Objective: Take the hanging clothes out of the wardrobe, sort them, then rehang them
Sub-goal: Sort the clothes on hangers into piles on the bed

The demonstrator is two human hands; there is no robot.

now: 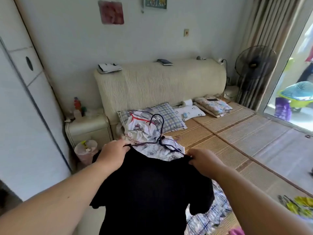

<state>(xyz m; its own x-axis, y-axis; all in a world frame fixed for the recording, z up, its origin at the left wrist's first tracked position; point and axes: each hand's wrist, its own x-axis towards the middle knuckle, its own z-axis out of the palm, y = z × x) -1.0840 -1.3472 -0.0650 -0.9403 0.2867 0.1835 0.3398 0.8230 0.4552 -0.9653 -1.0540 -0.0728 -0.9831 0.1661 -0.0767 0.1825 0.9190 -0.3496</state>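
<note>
A black T-shirt [149, 189] hangs in front of me on a dark wire hanger [160, 131], whose hook sticks up above the neckline. My left hand [112, 152] pinches the shirt's left shoulder. My right hand [204, 161] pinches its right shoulder. Behind the shirt, a white patterned garment [147, 135] lies crumpled on the bed with other thin hangers on it. A blue-and-white checked garment [215, 211] lies on the bed under the shirt's right side.
The white wardrobe [22, 102] stands at the left. The bed's woven mat [237, 138] stretches to the right, with pillows [171, 116] and folded bedding [212, 106] by the headboard. A nightstand [88, 128] and a pink bin [85, 150] sit between wardrobe and bed. A fan [254, 65] stands by the curtain.
</note>
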